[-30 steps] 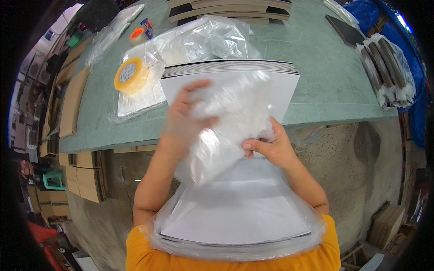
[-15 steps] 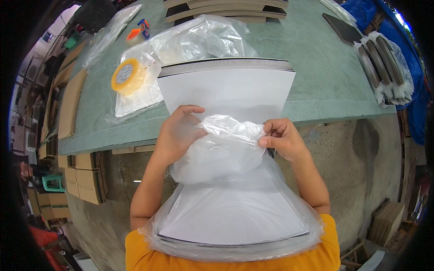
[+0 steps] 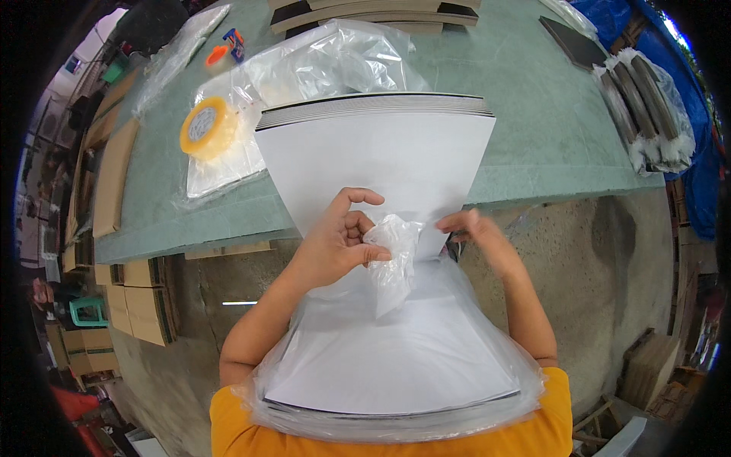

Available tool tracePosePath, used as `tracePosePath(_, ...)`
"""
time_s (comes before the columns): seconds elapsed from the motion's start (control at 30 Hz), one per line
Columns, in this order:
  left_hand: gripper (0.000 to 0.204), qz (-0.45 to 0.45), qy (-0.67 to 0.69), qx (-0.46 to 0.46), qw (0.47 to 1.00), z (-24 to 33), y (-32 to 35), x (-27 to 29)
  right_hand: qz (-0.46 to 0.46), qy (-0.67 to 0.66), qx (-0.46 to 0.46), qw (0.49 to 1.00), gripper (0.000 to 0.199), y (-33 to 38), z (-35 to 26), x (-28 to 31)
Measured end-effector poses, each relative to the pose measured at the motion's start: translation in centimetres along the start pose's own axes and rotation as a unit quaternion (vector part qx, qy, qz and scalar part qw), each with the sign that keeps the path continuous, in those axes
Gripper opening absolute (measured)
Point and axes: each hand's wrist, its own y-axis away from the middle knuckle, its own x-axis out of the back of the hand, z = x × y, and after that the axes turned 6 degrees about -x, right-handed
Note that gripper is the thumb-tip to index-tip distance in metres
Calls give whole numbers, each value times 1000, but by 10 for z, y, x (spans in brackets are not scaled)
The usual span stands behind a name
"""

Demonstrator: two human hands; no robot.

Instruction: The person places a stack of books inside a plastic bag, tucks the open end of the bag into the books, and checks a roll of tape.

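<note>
My left hand [image 3: 343, 238] pinches a gathered, crumpled bunch of a clear plastic bag [image 3: 392, 266] between thumb and fingers, its index finger raised and curved. Nearby, my right hand [image 3: 481, 236] is slightly blurred, fingers stretched toward the bunch and apart from it, with nothing seen in them. A stack of white sheets or boards with dark edges [image 3: 373, 152] leans against the table edge behind my hands. Close to my body lies another white sheet stack [image 3: 388, 358], wrapped in clear plastic and resting against my orange shirt.
A green table [image 3: 525, 99] carries a roll of clear tape [image 3: 207, 128], an orange and blue tape dispenser [image 3: 221, 55], flat plastic bags [image 3: 327, 65] and stacked grey boards [image 3: 373, 15]. Plastic-wrapped bundles [image 3: 647, 107] sit at the right. Cardboard boxes [image 3: 138, 305] stand on the left floor.
The plastic, earlier spread between both hands, is now gathered into a narrow bunch in my left hand, which moved right. My right hand has let go of the plastic.
</note>
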Motion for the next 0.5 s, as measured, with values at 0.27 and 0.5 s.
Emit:
tracePosePath(0.27, 58, -41, -106, -59, 992, 3, -6, -20, -91, -86, 14, 992, 25, -6, -32, -39)
tracePosePath(0.5, 32, 63, -255, -25, 965, -28, 20, 44, -23, -472, 9, 881, 18, -8, -17, -3)
